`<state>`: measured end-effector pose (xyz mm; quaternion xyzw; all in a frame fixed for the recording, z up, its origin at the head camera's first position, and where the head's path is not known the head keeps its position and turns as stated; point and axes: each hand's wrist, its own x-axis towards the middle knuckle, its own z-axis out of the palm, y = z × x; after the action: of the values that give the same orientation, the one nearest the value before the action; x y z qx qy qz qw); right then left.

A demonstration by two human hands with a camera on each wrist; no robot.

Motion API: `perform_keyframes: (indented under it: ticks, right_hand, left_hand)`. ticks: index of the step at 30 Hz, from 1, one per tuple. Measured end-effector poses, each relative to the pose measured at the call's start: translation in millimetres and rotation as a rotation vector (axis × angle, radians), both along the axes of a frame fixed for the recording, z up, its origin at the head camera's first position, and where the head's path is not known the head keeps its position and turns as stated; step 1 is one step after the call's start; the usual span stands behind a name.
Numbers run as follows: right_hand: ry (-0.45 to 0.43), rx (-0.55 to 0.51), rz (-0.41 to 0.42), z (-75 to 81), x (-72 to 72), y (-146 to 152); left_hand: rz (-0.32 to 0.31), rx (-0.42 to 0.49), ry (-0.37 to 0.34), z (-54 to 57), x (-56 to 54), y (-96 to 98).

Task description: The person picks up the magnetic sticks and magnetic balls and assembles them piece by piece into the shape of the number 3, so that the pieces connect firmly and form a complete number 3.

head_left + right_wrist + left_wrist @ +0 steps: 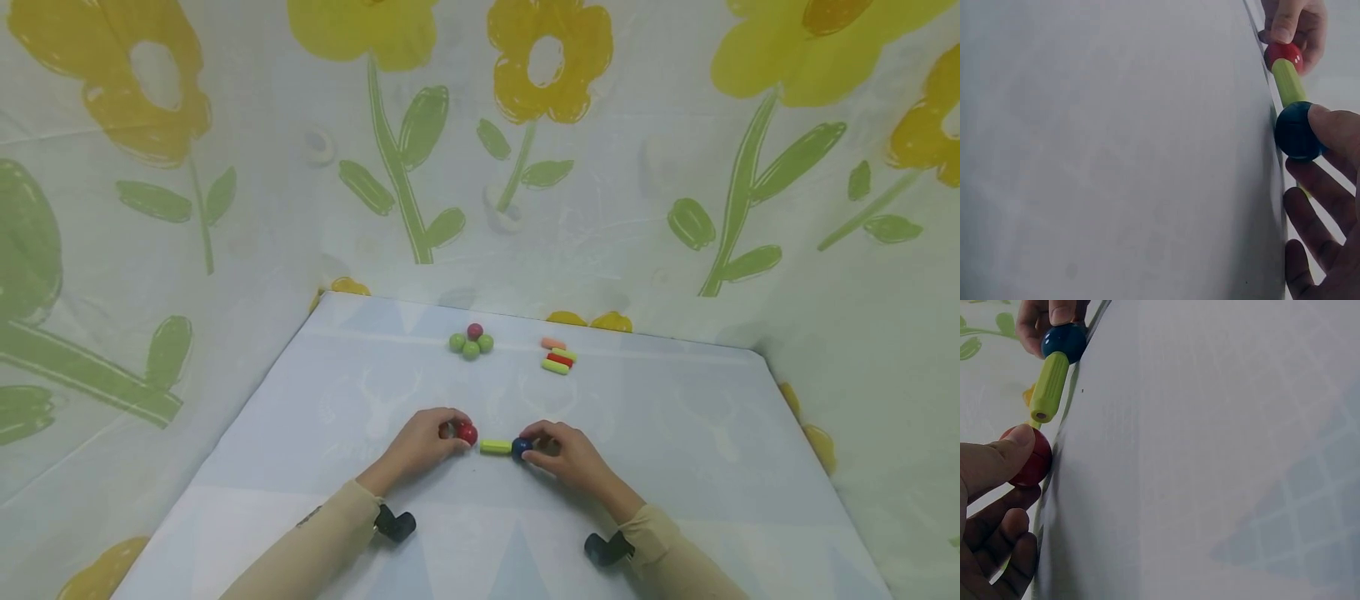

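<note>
My left hand [427,442] pinches a red ball [468,433] between thumb and fingers, low over the table. Facing it, my right hand [568,454] holds a dark blue ball [521,449] the same way. A yellow-green ridged rod [495,447] sticks out from the blue ball toward the red one. In the left wrist view, the free end of the rod [1049,387] shows a small hole, and the red ball [1034,459] sits just apart from it. The right wrist view has the blue ball [1299,132] under my thumb, the rod's far end overlapping the red ball [1285,56].
Toward the back of the white table [360,367] lie several green balls [470,350] with a dark red ball [475,331]. Right of them is a group of short rods: an orange one [553,342], a red one [559,361] and yellow-green ones [556,367]. A flower-print curtain [600,225] surrounds the table.
</note>
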<state>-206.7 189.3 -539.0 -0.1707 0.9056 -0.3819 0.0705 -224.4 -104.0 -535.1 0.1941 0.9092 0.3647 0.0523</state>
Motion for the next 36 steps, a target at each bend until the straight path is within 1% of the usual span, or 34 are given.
perform_keyframes:
  ticks: [10, 16, 27, 36]
  right_hand:
    - [-0.003, -0.001, -0.003, 0.3, -1.2, -2.1]
    - [-0.008, -0.002, -0.009, 1.6, -1.4, -3.5]
    - [-0.018, -0.005, -0.014, 1.0, -2.3, -5.2]
    - [-0.022, -0.003, -0.029, 2.9, -2.8, -6.1]
  left_hand:
    - [-0.009, 0.004, -0.003, 0.8, 3.2, -0.2]
    - [-0.011, 0.008, 0.012, -0.2, 4.0, 0.4]
    - [0.003, 0.015, -0.007, 0.3, 5.6, 0.6]
    - [0.002, 0.015, 0.012, 0.3, 7.0, 0.5]
